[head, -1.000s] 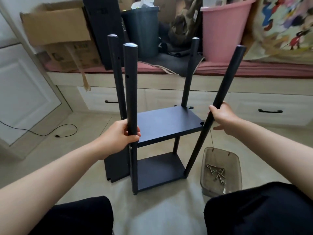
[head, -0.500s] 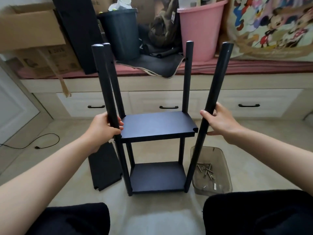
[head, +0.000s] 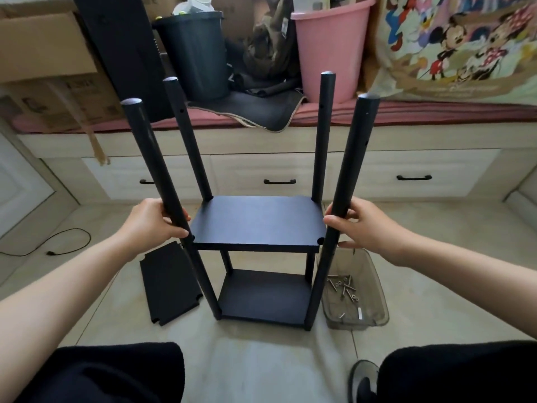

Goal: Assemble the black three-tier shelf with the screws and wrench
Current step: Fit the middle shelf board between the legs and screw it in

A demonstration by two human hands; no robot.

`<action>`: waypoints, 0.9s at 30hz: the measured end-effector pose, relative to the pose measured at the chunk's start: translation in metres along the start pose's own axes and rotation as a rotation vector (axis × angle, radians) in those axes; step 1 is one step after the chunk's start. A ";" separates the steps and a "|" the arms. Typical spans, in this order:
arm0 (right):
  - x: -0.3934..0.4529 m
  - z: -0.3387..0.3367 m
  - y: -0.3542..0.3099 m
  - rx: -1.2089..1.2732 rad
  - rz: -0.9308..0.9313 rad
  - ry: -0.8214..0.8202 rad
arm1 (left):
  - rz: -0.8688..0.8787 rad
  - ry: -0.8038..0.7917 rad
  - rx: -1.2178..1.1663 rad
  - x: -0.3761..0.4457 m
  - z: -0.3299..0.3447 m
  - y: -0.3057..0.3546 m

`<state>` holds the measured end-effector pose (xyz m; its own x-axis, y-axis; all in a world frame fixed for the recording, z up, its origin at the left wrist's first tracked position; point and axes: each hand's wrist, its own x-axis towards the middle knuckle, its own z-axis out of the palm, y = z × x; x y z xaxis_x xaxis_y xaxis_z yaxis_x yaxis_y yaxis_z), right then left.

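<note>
Your left hand [head: 154,221] is wrapped round the front-left black round post [head: 162,175] of the black three-tier shelf frame [head: 257,222], fingers curled together on the side facing the shelf, level with the upper board. Your right hand [head: 360,225] grips the front-right black round post [head: 345,181] at about the same height — fingertips show in front of the post, the thumb sits lower and behind it.

The frame stands upright on the pale tiled floor [head: 261,359] between your knees. Two flat black rectangular boards are fitted: the upper board [head: 258,221] and the lower board [head: 264,295]. All four posts rise well above the upper board. The front posts lean outward at the top; the front-right corner notch of the upper board looks slightly apart from its post.

A third loose black board with notched corners [head: 170,282] lies flat on the floor, just left of the frame. A clear smoky plastic tray [head: 374,286] sits just right of it, holding loose silver metal screws [head: 344,287]. Whether the wrench is among them — cannot tell.
</note>
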<state>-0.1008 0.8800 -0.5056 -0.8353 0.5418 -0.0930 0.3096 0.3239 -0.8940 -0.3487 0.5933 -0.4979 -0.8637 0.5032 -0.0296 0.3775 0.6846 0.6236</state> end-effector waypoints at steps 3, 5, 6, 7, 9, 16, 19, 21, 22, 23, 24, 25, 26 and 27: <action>0.001 0.007 -0.002 -0.068 -0.015 -0.026 | 0.047 0.020 0.141 -0.011 0.000 -0.005; 0.003 0.010 -0.004 -0.109 -0.012 -0.028 | 0.028 0.013 0.172 -0.017 -0.002 -0.005; 0.003 0.011 -0.005 -0.118 0.000 -0.036 | -0.011 -0.009 0.173 -0.020 -0.003 -0.005; 0.004 0.010 -0.006 -0.121 0.018 -0.047 | -0.074 -0.048 0.165 -0.021 -0.004 -0.004; 0.005 0.009 -0.008 -0.124 0.056 -0.073 | -0.235 -0.166 0.174 -0.025 -0.005 -0.002; 0.009 0.006 -0.012 -0.147 0.099 -0.102 | 0.012 -0.408 0.277 -0.041 0.043 0.041; 0.007 0.007 -0.011 -0.142 0.096 -0.110 | 0.492 -0.297 0.475 -0.044 0.074 0.074; 0.005 0.006 -0.009 -0.150 0.081 -0.103 | 0.811 -0.273 0.595 -0.043 0.100 0.090; 0.004 0.005 -0.008 -0.146 0.076 -0.101 | 0.899 -0.274 0.644 -0.042 0.113 0.096; 0.002 0.004 -0.007 -0.135 0.072 -0.104 | 0.925 -0.273 0.690 -0.042 0.126 0.101; 0.001 0.004 -0.006 -0.122 0.066 -0.110 | 0.909 -0.270 0.728 -0.041 0.138 0.105; -0.001 0.002 -0.005 -0.111 0.061 -0.113 | 0.875 -0.275 0.758 -0.040 0.148 0.107; -0.002 0.002 -0.004 -0.110 0.057 -0.114 | 0.833 -0.284 0.776 -0.038 0.156 0.108; -0.004 0.002 -0.002 -0.114 0.055 -0.112 | 0.778 -0.291 0.787 -0.036 0.162 0.108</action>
<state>-0.0988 0.8756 -0.5039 -0.8594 0.4729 -0.1943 0.4001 0.3854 -0.8315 -0.2229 0.7345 -0.5561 -0.2330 0.9680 -0.0932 0.9690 0.2229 -0.1069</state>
